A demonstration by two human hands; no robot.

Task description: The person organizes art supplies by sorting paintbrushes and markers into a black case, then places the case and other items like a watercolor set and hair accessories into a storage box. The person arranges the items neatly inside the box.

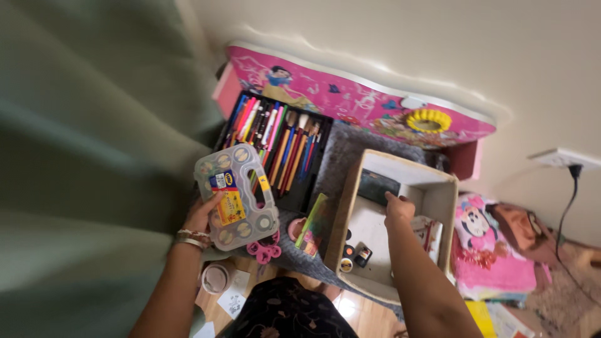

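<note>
Left hand (201, 216): you grip paint case (236, 196), raised beside pencil tray (275, 147) | Right hand (399, 209): fingers closed on dark pad (377, 186) inside box (341, 219); long axis across box; right hand nearer

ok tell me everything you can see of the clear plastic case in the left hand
The clear plastic case is a rounded, see-through box with a carry-handle cutout on one edge. Round paint pots show along its sides and a yellow and blue label covers its middle. The left hand holds it by its lower edge, tilted, in front of the open tray of coloured pencils.
</note>
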